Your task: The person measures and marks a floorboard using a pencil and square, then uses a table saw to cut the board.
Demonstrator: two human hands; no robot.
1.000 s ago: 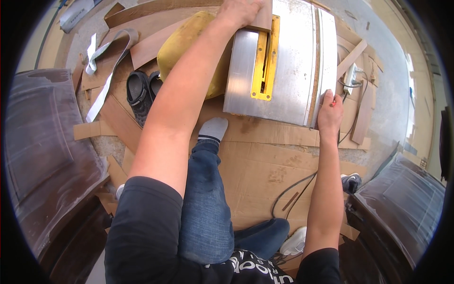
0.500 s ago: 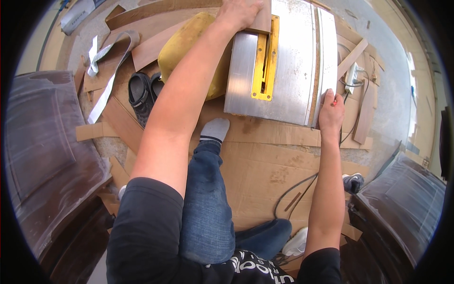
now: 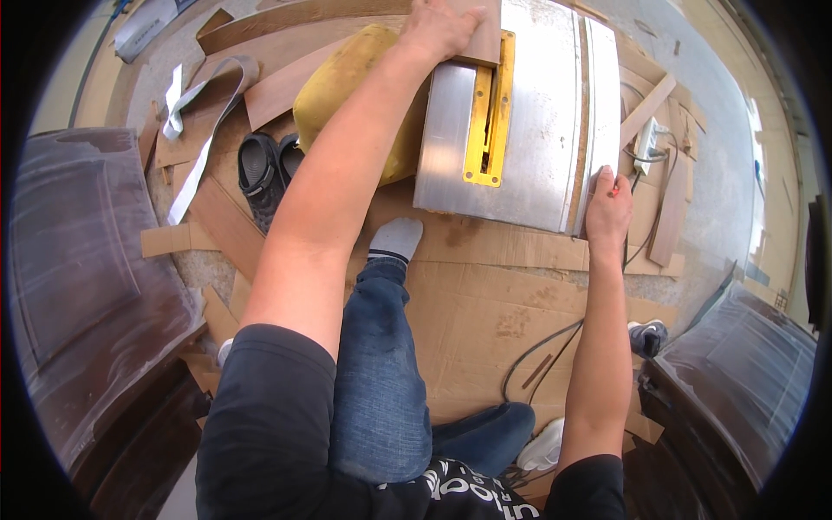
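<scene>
In front of me stands a table saw with a bare metal top (image 3: 542, 113) and a long yellow slotted insert (image 3: 490, 143). At its far left, a brown wooden board (image 3: 479, 39) lies over the far end of the insert. My left hand (image 3: 442, 30) grips this board from its left side; the picture's upper edge cuts off part of it. My right hand (image 3: 609, 208) is closed at the near right edge of the saw top, thumb resting on the metal. Something small and red (image 3: 615, 188) peeks out among its fingers; its kind is unclear.
Left of the saw are a yellow rounded object (image 3: 342, 87), dark clogs (image 3: 257, 169), a white strap (image 3: 195, 178) and wood offcuts. A power strip (image 3: 646, 143) with cables lies to the right. Cardboard (image 3: 468, 321) covers the floor. Film-wrapped dark panels (image 3: 78, 260) flank me.
</scene>
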